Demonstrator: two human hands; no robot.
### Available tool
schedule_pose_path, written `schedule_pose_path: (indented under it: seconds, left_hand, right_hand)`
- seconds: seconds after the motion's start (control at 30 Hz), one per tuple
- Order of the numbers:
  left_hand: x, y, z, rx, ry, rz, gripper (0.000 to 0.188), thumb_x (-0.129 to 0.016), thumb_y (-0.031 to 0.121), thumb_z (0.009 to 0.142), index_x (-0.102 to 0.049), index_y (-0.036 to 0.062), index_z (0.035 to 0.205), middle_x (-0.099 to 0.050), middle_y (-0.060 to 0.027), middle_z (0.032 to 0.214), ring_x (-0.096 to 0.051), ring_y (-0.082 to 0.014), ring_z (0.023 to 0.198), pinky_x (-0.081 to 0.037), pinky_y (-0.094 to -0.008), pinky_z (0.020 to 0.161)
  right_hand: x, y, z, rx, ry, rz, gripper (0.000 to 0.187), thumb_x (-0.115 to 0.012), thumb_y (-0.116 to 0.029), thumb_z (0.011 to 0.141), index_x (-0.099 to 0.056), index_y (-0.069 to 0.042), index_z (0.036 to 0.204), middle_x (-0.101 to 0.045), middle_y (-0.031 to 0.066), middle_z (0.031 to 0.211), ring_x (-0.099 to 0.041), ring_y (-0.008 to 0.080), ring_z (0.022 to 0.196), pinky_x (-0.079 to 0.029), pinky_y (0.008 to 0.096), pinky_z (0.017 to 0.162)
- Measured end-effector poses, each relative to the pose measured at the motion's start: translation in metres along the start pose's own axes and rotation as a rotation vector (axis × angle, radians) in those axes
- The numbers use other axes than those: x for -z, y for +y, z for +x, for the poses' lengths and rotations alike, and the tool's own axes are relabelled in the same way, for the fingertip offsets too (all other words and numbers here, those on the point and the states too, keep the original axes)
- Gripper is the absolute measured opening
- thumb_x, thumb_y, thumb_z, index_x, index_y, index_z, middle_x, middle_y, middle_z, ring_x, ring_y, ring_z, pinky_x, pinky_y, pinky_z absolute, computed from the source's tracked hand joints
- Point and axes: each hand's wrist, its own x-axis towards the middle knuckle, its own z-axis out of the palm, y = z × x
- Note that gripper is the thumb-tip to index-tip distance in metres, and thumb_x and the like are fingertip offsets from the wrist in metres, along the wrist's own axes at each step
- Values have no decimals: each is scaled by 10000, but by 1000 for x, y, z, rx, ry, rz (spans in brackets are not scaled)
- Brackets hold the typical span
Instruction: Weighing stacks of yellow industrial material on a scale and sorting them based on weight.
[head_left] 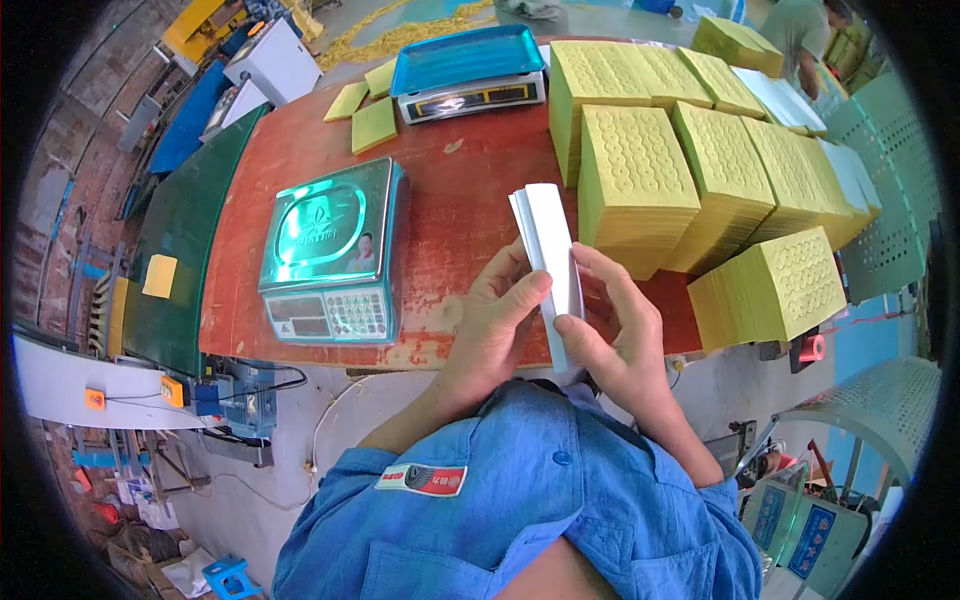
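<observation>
A narrow bundle of white paper strips (547,225) stands tilted between my two hands, in front of my chest and over the table's near edge. My left hand (505,315) grips it from the left, thumb lying along its side. On the other side my right hand (620,325) has its thumb low on the bundle and its fingers curled round the back. At the top the strips fan slightly apart. Left of my hands sits a digital scale (330,240) with a shiny flat plate. Stacks of embossed yellow paper (635,160) rise to the right.
The red table (430,240) carries a second scale with a blue tray (470,65) at the back, beside small yellow paper pads (374,126). One yellow stack (770,290) leans at the right front corner. A green conveyor belt (180,240) borders the left. Another person (800,40) stands far right.
</observation>
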Motion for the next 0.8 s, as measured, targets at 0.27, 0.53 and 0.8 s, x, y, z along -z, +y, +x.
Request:
schedule_pose_path:
  seconds: [0.27, 0.53, 0.8]
  left_hand:
    - [-3, -1, -2, 54, 4, -80, 447, -680, 203, 910, -509, 19, 1279, -605, -75, 1166, -556, -144, 1097, -425, -334, 982]
    - [-4, -4, -2, 6, 2, 19, 436, -687, 190, 898, -524, 23, 1266, -616, -71, 1155, -575, -145, 1076, -439, -320, 965]
    - [-3, 0, -4, 28, 20, 11, 436, -683, 184, 897, -526, 22, 1270, -616, -70, 1165, -568, -138, 1089, -439, -320, 967]
  right_hand:
    - [3, 2, -3, -51, 14, 145, 592, -704, -160, 832, -470, 37, 1339, -586, 223, 1250, -587, 297, 1179, -480, 388, 982]
    - [3, 10, -4, -12, -7, 67, 597, -712, -163, 837, -466, 42, 1341, -583, 226, 1252, -583, 300, 1185, -488, 388, 975]
    - [3, 12, -5, 22, -28, -21, 603, -710, -178, 849, -456, 44, 1349, -579, 237, 1254, -586, 306, 1180, -485, 386, 973]
